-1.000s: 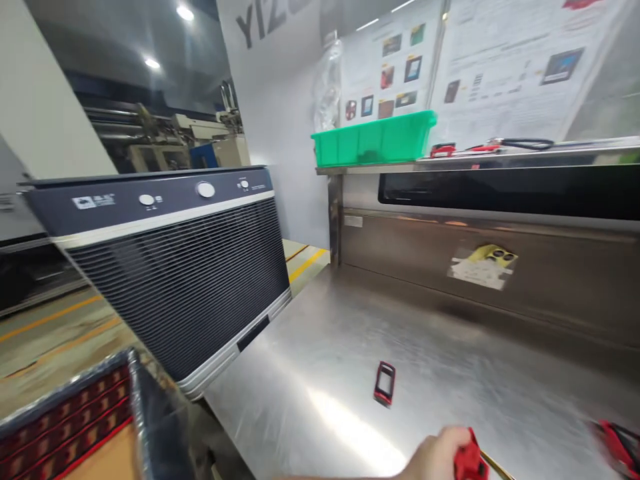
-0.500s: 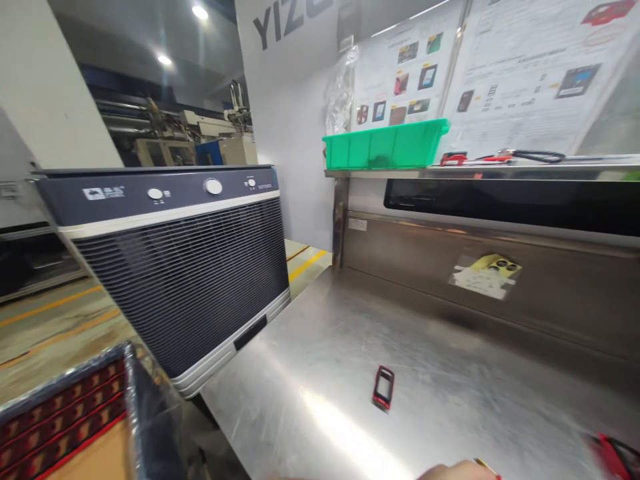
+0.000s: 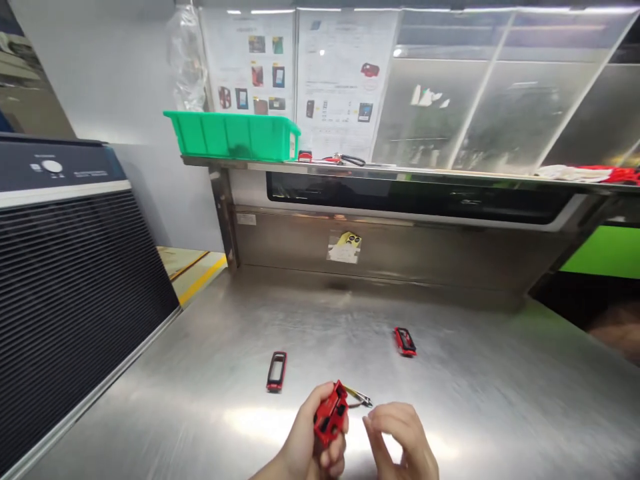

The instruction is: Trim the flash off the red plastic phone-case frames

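Note:
My left hand (image 3: 300,433) is closed around a red plastic part (image 3: 330,415) with black pieces set in it, tilted up off the bench. Beyond that part, a thin yellow-handled tool (image 3: 359,396) points its dark tip to the right; whether it lies on the metal or is held, I cannot tell. To the right, my right hand (image 3: 407,433) has thumb and forefinger brought together close to the tool's tip; anything between them is too small to make out. A red-and-black frame (image 3: 277,371) lies on the steel bench (image 3: 200,387) at left, and another red-and-black part (image 3: 405,341) at right.
Along the back runs a shelf holding a green bin (image 3: 233,137), small red items and a black cord. Instruction sheets (image 3: 335,80) hang above it. A dark slatted machine (image 3: 75,267) stands at left. A blurred hand or arm (image 3: 620,327) shows at the far right edge.
The view has swung right, bringing both hands and the right-hand part fully into sight and the carton of red parts out of it. The red part is now in my left hand.

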Demonstrator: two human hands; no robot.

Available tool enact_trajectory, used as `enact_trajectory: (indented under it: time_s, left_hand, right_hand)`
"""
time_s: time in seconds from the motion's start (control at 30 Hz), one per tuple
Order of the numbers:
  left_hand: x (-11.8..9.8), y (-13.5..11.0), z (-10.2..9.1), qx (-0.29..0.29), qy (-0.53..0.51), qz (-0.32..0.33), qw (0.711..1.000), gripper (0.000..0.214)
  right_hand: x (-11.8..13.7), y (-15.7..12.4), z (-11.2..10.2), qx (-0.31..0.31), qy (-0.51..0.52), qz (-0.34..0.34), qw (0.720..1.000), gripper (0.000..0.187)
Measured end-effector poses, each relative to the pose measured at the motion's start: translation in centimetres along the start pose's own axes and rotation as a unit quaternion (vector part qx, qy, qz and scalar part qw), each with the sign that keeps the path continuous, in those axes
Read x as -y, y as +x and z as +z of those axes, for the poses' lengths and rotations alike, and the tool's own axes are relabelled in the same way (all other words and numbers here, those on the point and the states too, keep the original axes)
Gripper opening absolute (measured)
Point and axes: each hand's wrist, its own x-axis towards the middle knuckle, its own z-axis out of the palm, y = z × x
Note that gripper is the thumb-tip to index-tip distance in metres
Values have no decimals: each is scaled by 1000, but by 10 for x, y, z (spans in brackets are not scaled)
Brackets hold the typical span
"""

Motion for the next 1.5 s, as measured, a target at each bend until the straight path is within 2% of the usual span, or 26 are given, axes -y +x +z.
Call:
enact_trajectory:
  time_s: [0.1,0.17,0.2,0.23,0.3,0.33,0.43,0.47,0.57,0.67,0.8,0.9,1.03,1.13,1.23,1.37,1.5]
  left_hand:
    - [-6,-2,4,-15,32,24,999,52]
    - [-16,-6,4,-74,155,93,981,51]
    - [-24,-9,3,-117,248,142,951,50]
    - [-34,-13,1,-191,388,220,874,51]
    - [-56,-20,-5,-243,472,260,806,40]
    - [-67,-24,-9,-277,507,264,772,37]
    - [-95,-32,-24,-386,604,231,658,29]
    - [-101,-33,-28,-405,631,206,628,30]
    - [-109,-34,-39,-415,695,127,574,30]
    - [-109,-32,-45,-399,730,70,550,30]
    - [-108,-31,-45,-381,750,40,539,36]
    - [-105,-31,-41,-384,754,42,532,50]
    - [-92,-26,-32,-383,775,88,495,59]
    - [-84,-22,-27,-368,795,114,470,52]
    - [-81,-20,-26,-356,808,112,455,41]
    - [-85,-22,-32,-363,815,109,439,38]
    - [-90,-26,-43,-384,812,122,422,39]
  right_hand:
    - [-11,4,-2,21,9,54,998,14]
    - [-22,8,-5,36,-1,133,991,3]
    - [-29,11,-7,34,-6,183,983,7]
    - [-35,14,-8,28,-10,234,972,13]
    - [-50,20,-12,13,-47,302,952,26]
    - [-58,23,-13,8,-81,314,946,31]
    - [-81,30,-18,2,-168,315,934,40]
    - [-87,30,-19,1,-185,316,931,43]
    - [-101,29,-20,2,-232,331,914,50]
    - [-108,25,-20,20,-271,344,899,49]
    - [-108,24,-20,41,-301,340,890,46]
    - [-106,26,-22,41,-306,336,890,41]
    - [-99,31,-26,36,-283,336,897,28]
    - [-94,33,-28,33,-251,342,905,21]
    - [-92,36,-28,30,-207,356,911,19]
    - [-85,42,-23,39,-103,375,921,22]
    - [-68,47,-16,65,21,382,922,30]
